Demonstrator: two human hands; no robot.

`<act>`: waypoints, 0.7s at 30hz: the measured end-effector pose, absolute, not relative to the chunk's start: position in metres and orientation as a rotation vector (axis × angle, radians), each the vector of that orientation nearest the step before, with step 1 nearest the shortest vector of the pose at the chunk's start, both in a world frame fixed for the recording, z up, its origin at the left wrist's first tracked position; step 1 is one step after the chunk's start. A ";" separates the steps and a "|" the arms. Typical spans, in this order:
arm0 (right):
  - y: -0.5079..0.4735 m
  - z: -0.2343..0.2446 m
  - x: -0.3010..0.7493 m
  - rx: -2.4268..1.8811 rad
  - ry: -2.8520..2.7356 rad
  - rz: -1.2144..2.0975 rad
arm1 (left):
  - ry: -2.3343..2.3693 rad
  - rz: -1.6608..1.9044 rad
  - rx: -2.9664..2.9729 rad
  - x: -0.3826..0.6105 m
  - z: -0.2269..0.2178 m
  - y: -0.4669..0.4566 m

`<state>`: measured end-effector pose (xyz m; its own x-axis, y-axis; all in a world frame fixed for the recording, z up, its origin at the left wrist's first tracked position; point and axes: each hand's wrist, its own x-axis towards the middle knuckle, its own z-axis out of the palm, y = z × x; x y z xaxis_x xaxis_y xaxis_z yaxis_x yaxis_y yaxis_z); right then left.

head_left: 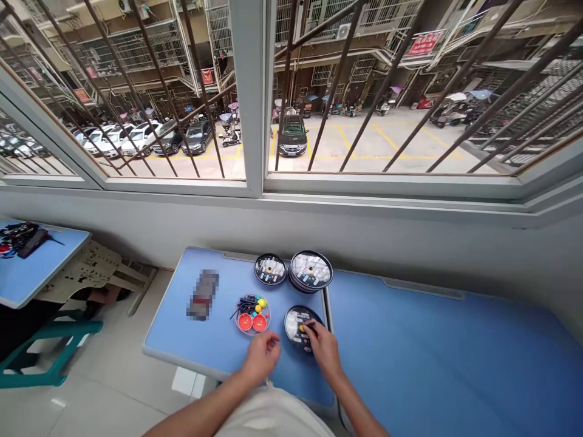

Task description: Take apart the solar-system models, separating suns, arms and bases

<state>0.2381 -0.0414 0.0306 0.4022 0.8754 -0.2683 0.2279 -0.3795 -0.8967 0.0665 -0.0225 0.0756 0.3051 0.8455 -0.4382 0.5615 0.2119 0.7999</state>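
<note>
A round black disc (pixel 297 314) with a printed face and a yellow spot at its middle lies on the blue table in front of me. Over its right part, my right hand (pixel 324 347) has thumb and fingers pinched together near the yellow middle. Something small and dark shows at the fingertips, too small to name. To the left of the disc, my left hand (pixel 263 357) is closed with curled fingers, and what they hold, if anything, is hidden. Just beyond it is a clear round dish (pixel 238 325) with black sticks (pixel 248 303), two orange-red cups (pixel 259 323) and yellow balls (pixel 261 302).
Behind stand a stack of similar black discs (pixel 312 270) and a smaller disc (pixel 270 269). A blurred dark item (pixel 203 295) lies at the left of the table (pixel 173 328). A second blue table (pixel 410 352) adjoins on the right. A barred window (pixel 254 121) rises beyond.
</note>
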 end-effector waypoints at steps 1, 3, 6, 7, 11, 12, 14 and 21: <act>-0.046 0.039 0.237 -1.827 -0.953 1.006 | 1.409 0.361 1.373 0.067 0.083 -0.019; -0.055 0.058 0.233 -1.797 -0.982 1.016 | 1.411 0.397 1.110 0.070 0.099 -0.014; -0.065 0.085 0.223 -1.719 -1.114 1.008 | 1.233 0.376 0.767 0.079 0.120 -0.015; -0.068 0.092 0.219 -1.693 -1.164 0.991 | 1.186 0.396 0.695 0.082 0.125 -0.017; -0.078 0.106 0.206 -1.651 -1.273 0.877 | 1.156 0.546 0.560 0.086 0.136 -0.029; -0.080 0.108 0.203 -1.645 -1.285 0.855 | 1.164 0.561 0.546 0.085 0.137 -0.031; -0.085 0.110 0.200 -1.625 -1.303 0.825 | 1.183 0.552 0.517 0.082 0.137 -0.035; -0.096 0.125 0.197 -1.592 -1.273 0.761 | 1.185 0.574 0.490 0.078 0.136 -0.043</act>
<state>0.1975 -0.0960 0.1251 0.2714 0.9592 0.0795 0.3839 -0.0321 -0.9228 0.0784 -0.0434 0.1365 0.2667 0.6487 -0.7127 -0.1573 0.7589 0.6319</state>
